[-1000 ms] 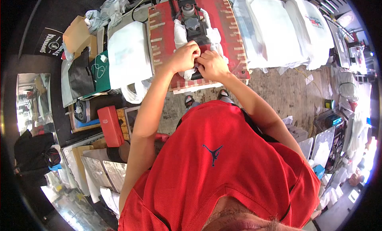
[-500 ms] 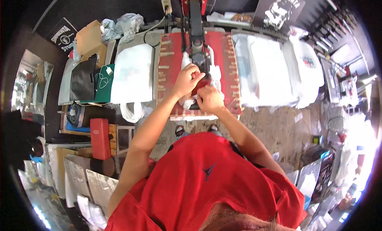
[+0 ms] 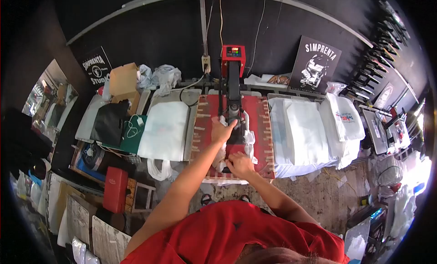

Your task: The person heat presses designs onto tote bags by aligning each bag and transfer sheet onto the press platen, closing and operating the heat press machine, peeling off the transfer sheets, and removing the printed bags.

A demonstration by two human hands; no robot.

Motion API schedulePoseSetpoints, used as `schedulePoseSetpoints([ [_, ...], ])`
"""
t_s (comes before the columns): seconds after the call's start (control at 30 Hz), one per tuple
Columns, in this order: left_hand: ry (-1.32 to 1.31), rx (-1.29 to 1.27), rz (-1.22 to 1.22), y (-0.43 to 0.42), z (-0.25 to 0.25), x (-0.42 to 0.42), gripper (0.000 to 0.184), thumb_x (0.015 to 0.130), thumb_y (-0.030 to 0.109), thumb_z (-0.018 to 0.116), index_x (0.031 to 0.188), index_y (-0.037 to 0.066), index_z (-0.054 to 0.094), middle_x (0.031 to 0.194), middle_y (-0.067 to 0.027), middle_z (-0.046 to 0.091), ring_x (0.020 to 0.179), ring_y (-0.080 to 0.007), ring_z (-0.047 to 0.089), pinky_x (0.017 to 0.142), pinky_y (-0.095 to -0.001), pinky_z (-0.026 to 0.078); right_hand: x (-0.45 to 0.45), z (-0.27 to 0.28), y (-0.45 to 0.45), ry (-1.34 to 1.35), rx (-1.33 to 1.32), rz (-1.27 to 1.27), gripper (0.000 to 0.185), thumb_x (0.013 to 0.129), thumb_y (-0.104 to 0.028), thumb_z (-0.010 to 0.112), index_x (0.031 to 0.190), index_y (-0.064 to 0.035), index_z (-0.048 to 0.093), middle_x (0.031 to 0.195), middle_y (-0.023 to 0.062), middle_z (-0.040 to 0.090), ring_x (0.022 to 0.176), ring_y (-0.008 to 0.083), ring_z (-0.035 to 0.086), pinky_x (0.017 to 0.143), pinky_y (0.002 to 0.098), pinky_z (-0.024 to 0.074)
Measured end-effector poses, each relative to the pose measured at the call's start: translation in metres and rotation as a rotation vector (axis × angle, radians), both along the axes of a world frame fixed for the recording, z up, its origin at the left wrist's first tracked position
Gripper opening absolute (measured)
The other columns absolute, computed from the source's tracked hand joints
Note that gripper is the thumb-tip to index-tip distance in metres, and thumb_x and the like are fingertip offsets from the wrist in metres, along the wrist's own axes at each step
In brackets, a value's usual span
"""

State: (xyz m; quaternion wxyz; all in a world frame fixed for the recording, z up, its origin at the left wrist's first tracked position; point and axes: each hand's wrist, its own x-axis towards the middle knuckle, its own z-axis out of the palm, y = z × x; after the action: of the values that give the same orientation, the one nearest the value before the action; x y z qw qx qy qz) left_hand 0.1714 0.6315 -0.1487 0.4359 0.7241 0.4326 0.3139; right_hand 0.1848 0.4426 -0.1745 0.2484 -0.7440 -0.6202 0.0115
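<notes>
A heat press (image 3: pixel 233 82) with a red control box (image 3: pixel 233 54) and a lit display stands before me. White wrapping covers its U-shaped handle (image 3: pixel 247 123). My left hand (image 3: pixel 221 132) is over the left side of the press, beside the wrapped bar, thumb stretched out and fingers apart. At the front, my right hand (image 3: pixel 241 165) has its fingers curled over the handle's front bar. Beneath lies a red plate (image 3: pixel 207 127) edged with tan tape strips. What lies under the press head is hidden.
White bags lie on boards to the left (image 3: pixel 164 127) and right (image 3: pixel 306 132). Further left are a green board (image 3: pixel 134 139) with a white cable and an open cardboard box (image 3: pixel 123 79). A red box (image 3: pixel 115 190) stands low at the left. Signs lean on the black wall.
My view has tilted up, so the control box and wall show more fully. My left hand has gone from curled fingers to an outstretched thumb; my right hand stays at the front bar.
</notes>
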Motion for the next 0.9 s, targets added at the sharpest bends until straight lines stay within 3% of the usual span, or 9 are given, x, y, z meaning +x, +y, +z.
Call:
schedulePoseSetpoints([
  [0.1, 0.184, -0.127, 0.005, 0.023, -0.019, 0.013, 0.119, 0.067, 0.070, 0.083, 0.145, -0.009, 0.038, 0.134, -0.0345, 0.058, 0.119, -0.0474, 0.062, 0.100, -0.0481, 0.050, -0.009, 0.003, -0.002, -0.032, 0.050, -0.018, 0.037, 0.097, -0.039, 0.061, 0.085, -0.0046, 0.069, 0.086, 0.0148, 0.070, 0.092, 0.0344, 0.067, 0.085, 0.0464, 0.0545],
  [0.17, 0.171, -0.171, -0.026, 0.028, -0.001, 0.006, 0.120, 0.064, 0.071, 0.083, 0.142, -0.012, 0.046, 0.131, -0.0346, 0.062, 0.119, -0.0438, 0.065, 0.099, -0.0461, 0.051, -0.007, 0.008, -0.004, -0.022, -0.042, -0.005, 0.045, 0.096, -0.048, 0.060, 0.092, -0.0043, 0.072, 0.093, 0.0155, 0.071, 0.094, 0.0340, 0.068, 0.087, 0.0443, 0.0554],
  [0.23, 0.159, -0.341, -0.260, 0.030, 0.010, -0.003, 0.105, 0.065, 0.070, 0.083, 0.123, -0.015, 0.062, 0.122, -0.0340, 0.067, 0.116, -0.0400, 0.068, 0.095, -0.0453, 0.052, -0.009, 0.009, -0.008, -0.109, -0.096, 0.070, 0.054, 0.094, -0.056, 0.060, 0.100, -0.0044, 0.074, 0.098, 0.0160, 0.072, 0.095, 0.0332, 0.069, 0.088, 0.0442, 0.0558],
  [0.33, 0.063, -0.240, -0.181, 0.028, -0.003, 0.001, 0.096, 0.066, 0.069, 0.083, 0.108, -0.016, 0.069, 0.112, -0.0312, 0.071, 0.110, -0.0371, 0.071, 0.091, -0.0452, 0.053, -0.011, 0.013, -0.011, -0.071, -0.185, 0.070, 0.064, 0.088, -0.065, 0.063, 0.107, -0.0052, 0.075, 0.102, 0.0165, 0.072, 0.099, 0.0329, 0.070, 0.088, 0.0448, 0.0560],
  [0.5, 0.151, -0.326, -0.192, 0.033, -0.002, 0.004, 0.098, 0.068, 0.067, 0.083, 0.117, -0.015, 0.066, 0.124, -0.0292, 0.068, 0.119, -0.0369, 0.067, 0.096, -0.0434, 0.051, -0.015, 0.033, -0.016, -0.068, -0.307, 0.060, 0.069, 0.084, -0.068, 0.065, 0.119, -0.0092, 0.074, 0.113, 0.0186, 0.073, 0.108, 0.0343, 0.070, 0.093, 0.0452, 0.0560],
  [0.63, 0.070, -0.376, -0.242, 0.055, -0.041, 0.024, 0.098, 0.070, 0.065, 0.084, 0.128, -0.011, 0.064, 0.132, -0.0242, 0.067, 0.125, -0.0332, 0.063, 0.103, -0.0420, 0.048, -0.018, 0.033, -0.016, -0.069, -0.367, 0.039, 0.073, 0.081, -0.071, 0.065, 0.116, -0.0079, 0.075, 0.101, 0.0217, 0.074, 0.097, 0.0371, 0.073, 0.089, 0.0493, 0.0573],
  [0.7, 0.138, -0.447, -0.235, 0.049, -0.027, 0.020, 0.091, 0.070, 0.063, 0.083, 0.126, -0.007, 0.067, 0.131, -0.0238, 0.067, 0.124, -0.0327, 0.064, 0.103, -0.0425, 0.049, -0.016, 0.015, -0.010, -0.059, -0.334, 0.021, 0.071, 0.081, -0.072, 0.064, 0.109, -0.0079, 0.076, 0.093, 0.0211, 0.075, 0.090, 0.0368, 0.074, 0.084, 0.0490, 0.0587],
  [0.83, 0.526, 0.131, -0.217, 0.033, 0.027, 0.008, 0.077, 0.074, 0.064, 0.079, 0.110, -0.004, 0.074, 0.120, -0.0294, 0.069, 0.118, -0.0363, 0.068, 0.098, -0.0438, 0.053, -0.022, 0.098, -0.028, -0.015, -0.270, 0.089, 0.074, 0.082, -0.076, 0.061, 0.105, -0.0065, 0.074, 0.091, 0.0188, 0.075, 0.087, 0.0361, 0.074, 0.080, 0.0471, 0.0599],
  [0.9, 0.535, -0.105, -0.286, 0.022, 0.068, -0.001, 0.071, 0.075, 0.062, 0.079, 0.106, -0.002, 0.076, 0.115, -0.0275, 0.071, 0.115, -0.0362, 0.069, 0.097, -0.0439, 0.054, -0.021, 0.084, -0.014, -0.080, -0.382, 0.084, 0.077, 0.085, -0.075, 0.058, 0.116, -0.0060, 0.072, 0.099, 0.0176, 0.075, 0.092, 0.0355, 0.074, 0.083, 0.0471, 0.0594],
])
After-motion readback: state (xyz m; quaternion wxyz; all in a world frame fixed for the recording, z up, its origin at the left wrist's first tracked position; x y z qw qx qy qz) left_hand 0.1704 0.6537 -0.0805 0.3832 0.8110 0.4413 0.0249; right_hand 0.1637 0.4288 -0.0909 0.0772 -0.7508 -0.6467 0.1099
